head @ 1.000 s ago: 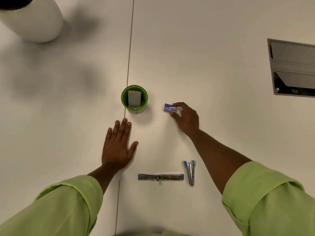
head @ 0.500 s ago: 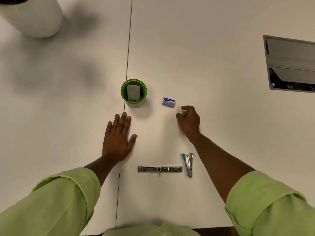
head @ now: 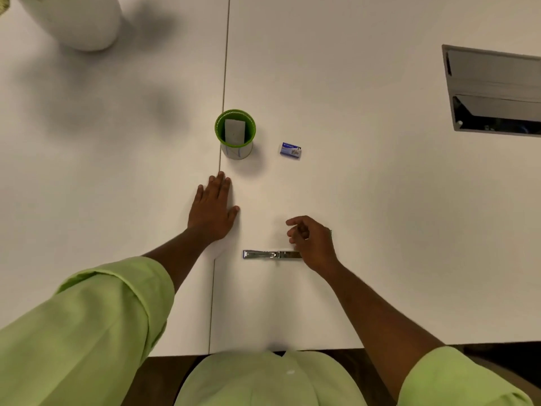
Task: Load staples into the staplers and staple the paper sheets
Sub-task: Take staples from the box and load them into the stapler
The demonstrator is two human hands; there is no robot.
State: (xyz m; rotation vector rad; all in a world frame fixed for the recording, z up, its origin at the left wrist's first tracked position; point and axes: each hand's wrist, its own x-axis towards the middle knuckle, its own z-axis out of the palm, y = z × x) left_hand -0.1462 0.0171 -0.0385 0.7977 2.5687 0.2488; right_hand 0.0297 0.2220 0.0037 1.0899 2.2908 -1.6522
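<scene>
My left hand point(head: 212, 209) lies flat on the white table, fingers straight, just below a green cup point(head: 218, 127) with a folded paper sheet point(head: 234, 131) standing in it. To the right of the cup lies a small blue staple box point(head: 290, 150), untouched. A long silver stapler point(head: 268, 254), swung open flat, lies near me. My right hand point(head: 314, 244) hovers over its right end with fingers loosely curled. It covers the small blue stapler, of which only a sliver point(head: 330, 230) shows at the hand's right edge. Whether the hand holds it is hidden.
A white rounded vase point(head: 79, 22) stands at the far left corner. A metal cable hatch point(head: 494, 92) is set into the table at the right. A seam point(head: 224, 83) runs down the table. The table's front edge point(head: 292, 348) is close to my body.
My right hand let go of the staple box and drew back toward me, now over the small stapler and the long stapler's right end. The left hand stayed flat.
</scene>
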